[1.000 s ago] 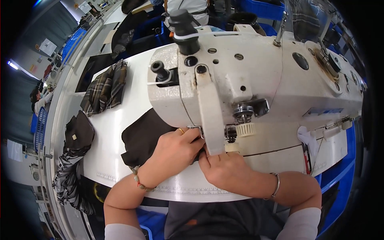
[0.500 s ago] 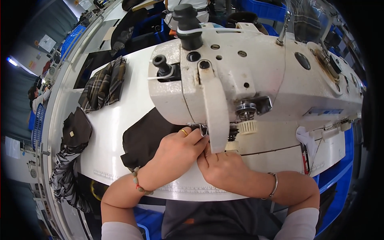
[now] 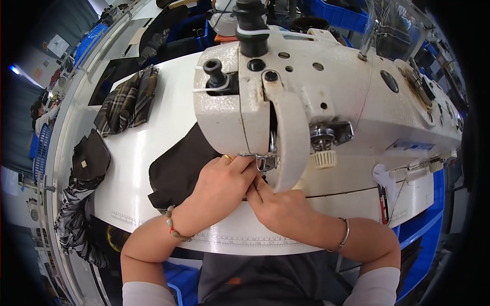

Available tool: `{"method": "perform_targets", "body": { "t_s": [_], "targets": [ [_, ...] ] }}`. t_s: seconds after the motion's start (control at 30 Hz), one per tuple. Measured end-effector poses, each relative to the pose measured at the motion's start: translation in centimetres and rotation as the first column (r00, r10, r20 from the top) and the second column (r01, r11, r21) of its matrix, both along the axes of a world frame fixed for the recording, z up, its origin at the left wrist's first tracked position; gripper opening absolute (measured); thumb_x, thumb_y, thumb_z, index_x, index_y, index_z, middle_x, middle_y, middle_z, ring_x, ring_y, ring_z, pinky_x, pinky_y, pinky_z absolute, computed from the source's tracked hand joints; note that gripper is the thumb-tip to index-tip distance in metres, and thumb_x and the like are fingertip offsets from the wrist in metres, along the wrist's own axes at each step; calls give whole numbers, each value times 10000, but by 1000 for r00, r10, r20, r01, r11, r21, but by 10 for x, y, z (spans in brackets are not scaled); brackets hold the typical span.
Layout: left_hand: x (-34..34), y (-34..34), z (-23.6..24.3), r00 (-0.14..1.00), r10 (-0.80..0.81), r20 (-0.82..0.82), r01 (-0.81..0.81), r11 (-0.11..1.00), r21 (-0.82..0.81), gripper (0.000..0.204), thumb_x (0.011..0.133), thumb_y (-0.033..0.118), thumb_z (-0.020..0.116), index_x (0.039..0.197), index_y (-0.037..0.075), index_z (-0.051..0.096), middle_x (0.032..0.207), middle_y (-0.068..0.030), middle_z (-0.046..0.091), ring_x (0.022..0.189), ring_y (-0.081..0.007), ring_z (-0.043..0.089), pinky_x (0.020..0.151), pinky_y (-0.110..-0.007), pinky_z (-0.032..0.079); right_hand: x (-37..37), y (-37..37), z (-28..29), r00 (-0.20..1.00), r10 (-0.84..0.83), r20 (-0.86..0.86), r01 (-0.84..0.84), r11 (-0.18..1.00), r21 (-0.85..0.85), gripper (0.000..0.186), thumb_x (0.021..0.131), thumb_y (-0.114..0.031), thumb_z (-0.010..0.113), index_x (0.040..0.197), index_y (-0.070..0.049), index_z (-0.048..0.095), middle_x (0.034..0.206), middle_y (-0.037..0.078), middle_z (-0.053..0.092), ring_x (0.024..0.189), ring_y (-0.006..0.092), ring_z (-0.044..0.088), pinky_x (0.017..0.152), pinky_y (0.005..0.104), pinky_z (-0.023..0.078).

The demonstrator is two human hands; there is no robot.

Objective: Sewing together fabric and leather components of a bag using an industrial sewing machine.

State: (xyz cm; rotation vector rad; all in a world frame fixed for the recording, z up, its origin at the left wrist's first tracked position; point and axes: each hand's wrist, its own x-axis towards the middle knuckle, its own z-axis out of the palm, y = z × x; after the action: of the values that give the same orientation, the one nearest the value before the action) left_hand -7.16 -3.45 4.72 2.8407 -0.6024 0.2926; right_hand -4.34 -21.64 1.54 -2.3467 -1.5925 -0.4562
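A dark brown fabric piece (image 3: 176,171) lies flat on the white table, left of the sewing machine (image 3: 280,86), and runs in under my left hand. My left hand (image 3: 224,181) rests on the cloth close to the machine's needle area, with its fingers bent down and pressed together. Its fingertips meet those of my right hand (image 3: 280,209), which is closed just in front of the presser foot (image 3: 265,162). Both hands grip the fabric's edge there. The pinched edge itself is mostly hidden behind my fingers.
Folded plaid fabric (image 3: 127,102) lies at the table's far left. A dark cloth bundle with patterned lining (image 3: 84,188) hangs over the left edge. Small snips with a red handle (image 3: 383,204) lie at right. Blue bins (image 3: 418,245) stand below. A person (image 3: 223,18) sits beyond the machine.
The machine appears lower and slightly right, as the view has shifted. My hands stay together at the needle area, and the white lever stands a little farther right of my fingers.
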Motion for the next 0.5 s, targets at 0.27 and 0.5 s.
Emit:
{"method": "perform_targets", "body": {
  "t_s": [0.27,0.5],
  "targets": [
    [-1,1,3,999,36,-26,-37,999,-36,364,690,87,690,1049,28,699,1027,-67,644,892,-258,639,744,-351,526,1,1,-3,1000,3,0,-3,999,39,356,797,-121,599,1099,55,666,1024,254,704,556,154,657,401,271,464],
    [-1,1,2,997,73,-13,-73,997,-21,322,695,87,707,1016,60,714,898,-43,632,836,-247,640,683,-348,522,-1,2,-1,1000,0,-28,1,1000,31,379,781,-125,600,1101,68,666,1032,260,705,538,149,644,405,276,469]
  ]
}}
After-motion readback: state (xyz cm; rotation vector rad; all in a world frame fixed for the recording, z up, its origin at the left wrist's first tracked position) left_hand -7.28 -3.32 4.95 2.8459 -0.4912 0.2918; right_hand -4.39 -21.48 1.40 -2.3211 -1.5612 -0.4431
